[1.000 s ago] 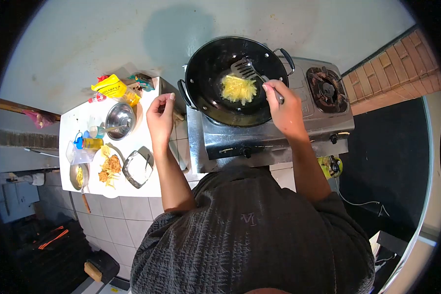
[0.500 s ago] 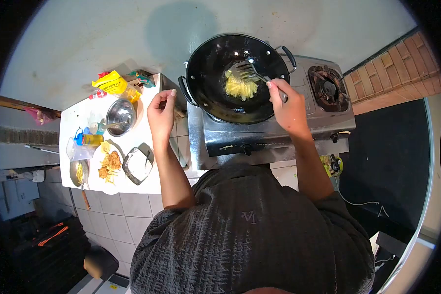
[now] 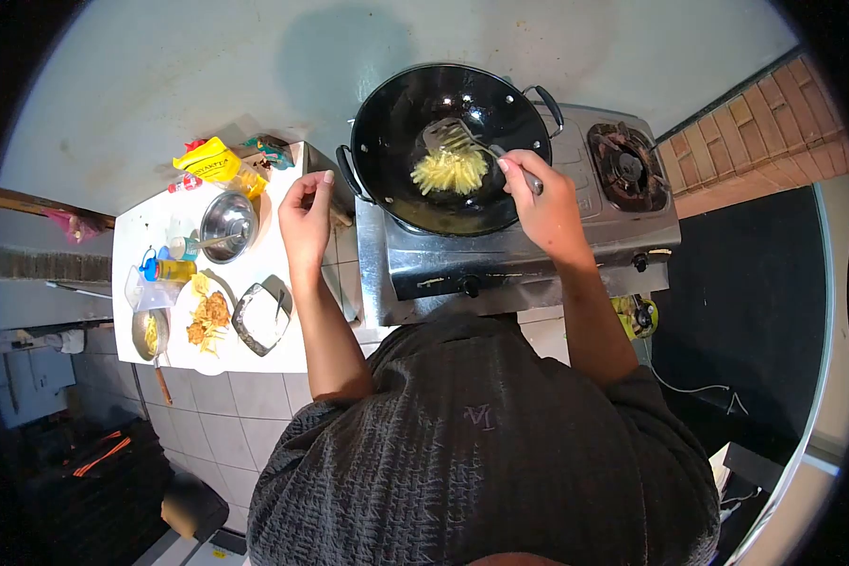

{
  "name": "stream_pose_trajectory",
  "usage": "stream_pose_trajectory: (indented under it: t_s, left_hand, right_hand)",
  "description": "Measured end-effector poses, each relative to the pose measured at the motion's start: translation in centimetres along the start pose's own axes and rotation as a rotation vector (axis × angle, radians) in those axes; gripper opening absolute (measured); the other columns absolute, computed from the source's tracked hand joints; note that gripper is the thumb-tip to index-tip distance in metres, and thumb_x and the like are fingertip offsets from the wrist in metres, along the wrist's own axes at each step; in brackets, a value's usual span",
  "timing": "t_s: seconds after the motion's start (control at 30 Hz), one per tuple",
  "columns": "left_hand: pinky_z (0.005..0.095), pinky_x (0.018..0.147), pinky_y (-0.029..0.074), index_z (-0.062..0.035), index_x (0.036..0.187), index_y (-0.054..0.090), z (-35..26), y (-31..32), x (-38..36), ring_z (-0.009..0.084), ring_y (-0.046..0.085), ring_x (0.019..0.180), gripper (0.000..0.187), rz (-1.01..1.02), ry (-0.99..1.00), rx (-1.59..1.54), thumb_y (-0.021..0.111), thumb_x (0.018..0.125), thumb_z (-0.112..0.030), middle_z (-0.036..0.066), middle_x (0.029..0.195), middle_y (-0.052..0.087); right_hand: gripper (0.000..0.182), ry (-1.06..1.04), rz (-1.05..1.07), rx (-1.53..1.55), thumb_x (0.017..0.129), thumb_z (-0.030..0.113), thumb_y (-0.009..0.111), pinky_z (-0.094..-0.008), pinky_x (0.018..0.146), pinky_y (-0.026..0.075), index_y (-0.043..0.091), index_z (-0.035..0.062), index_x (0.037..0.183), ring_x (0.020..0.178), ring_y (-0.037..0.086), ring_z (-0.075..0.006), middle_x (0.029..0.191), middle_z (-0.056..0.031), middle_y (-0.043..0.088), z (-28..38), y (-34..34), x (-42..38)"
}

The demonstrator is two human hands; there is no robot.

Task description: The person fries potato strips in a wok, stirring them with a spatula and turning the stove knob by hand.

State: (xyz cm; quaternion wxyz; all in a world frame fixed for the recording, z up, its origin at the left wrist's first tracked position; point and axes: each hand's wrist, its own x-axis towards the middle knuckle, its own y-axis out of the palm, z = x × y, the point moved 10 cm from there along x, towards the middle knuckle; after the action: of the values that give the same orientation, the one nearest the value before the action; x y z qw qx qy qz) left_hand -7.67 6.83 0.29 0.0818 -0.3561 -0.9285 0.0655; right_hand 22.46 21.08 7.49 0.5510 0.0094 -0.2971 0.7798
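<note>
A black two-handled wok (image 3: 391, 127) stands on the stove's left burner. Pale yellow strips that look like cut potato (image 3: 450, 173) lie in a clump in its middle, in bubbling oil. My right hand (image 3: 549, 212) is closed around the handle of a slotted spatula (image 3: 481, 143), whose blade rests at the far side of the strips. My left hand (image 3: 305, 226) hovers just left of the wok's left handle (image 3: 352, 174). Its fingers are curled in and the thumb points up, with nothing visible in them.
A second burner (image 3: 629, 168) sits to the right on the steel stove (image 3: 528, 255). On the white table (image 3: 245, 269) at left are a metal bowl (image 3: 228, 226), a plate of fried food (image 3: 208, 321), a square dish (image 3: 260, 319), bottles and a small strainer (image 3: 149, 333).
The spatula and my right hand have moved slightly left. The strips are spread a little wider, with more bubbling around them. My left hand stays beside the wok.
</note>
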Motion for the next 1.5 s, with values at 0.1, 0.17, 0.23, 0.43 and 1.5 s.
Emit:
stream_pose_trajectory:
  t_s: [0.1,0.17,0.23,0.43,1.5]
  left_hand:
    - [0.0198,0.071,0.040,0.0011,0.096,0.067,-0.5,0.1,-0.1,0.0065,0.051,0.076,0.021,0.005,0.021,-0.021,0.066,0.090,-0.019,-0.002,0.082,0.061]
    - [0.0199,0.072,0.040,0.0012,0.095,0.067,-0.5,-0.2,-0.2,0.0063,0.052,0.077,0.021,-0.009,0.014,-0.025,0.066,0.090,-0.019,-0.002,0.082,0.061]
    - [0.0199,0.070,0.041,0.0006,0.095,0.067,-0.2,-0.4,0.1,0.0059,0.051,0.074,0.021,-0.019,0.027,-0.011,0.067,0.090,-0.019,-0.002,0.080,0.060]
    - [0.0191,0.066,0.039,-0.0001,0.094,0.067,-0.2,-0.3,0.3,0.0049,0.048,0.071,0.020,-0.030,0.029,-0.009,0.068,0.089,-0.020,-0.003,0.076,0.057]
    - [0.0180,0.064,0.036,-0.0006,0.096,0.068,-0.8,-0.9,0.0,0.0028,0.045,0.069,0.022,-0.032,-0.008,-0.061,0.068,0.089,-0.021,-0.006,0.077,0.057]
  right_hand:
    - [0.013,-0.064,-0.050,-0.070,0.090,0.014,0.063,-0.0317,0.061,0.048,0.063,0.0013,0.093,0.068,0.065,-0.0306,0.079,-0.0179,0.065,1.2,-1.2,-0.2]
    - [0.013,-0.038,-0.024,-0.091,0.089,0.014,0.063,-0.0320,0.061,0.048,0.063,0.0011,0.093,0.068,0.065,-0.0315,0.079,-0.0180,0.065,1.8,-1.8,-0.3]
    - [0.013,-0.009,-0.005,-0.115,0.089,0.013,0.063,-0.0323,0.061,0.048,0.063,0.0010,0.093,0.069,0.065,-0.0324,0.079,-0.0182,0.065,1.7,-1.7,-0.4]
    - [0.013,-0.187,-0.036,-0.052,0.088,0.012,0.063,-0.0356,0.063,0.049,0.063,-0.0002,0.092,0.071,0.064,-0.0345,0.080,-0.0191,0.064,2.2,0.4,-0.2]
    - [0.012,-0.230,-0.007,-0.111,0.088,0.012,0.063,-0.0360,0.063,0.049,0.063,0.0011,0.093,0.070,0.064,-0.0329,0.082,-0.0182,0.065,3.6,1.0,0.6]
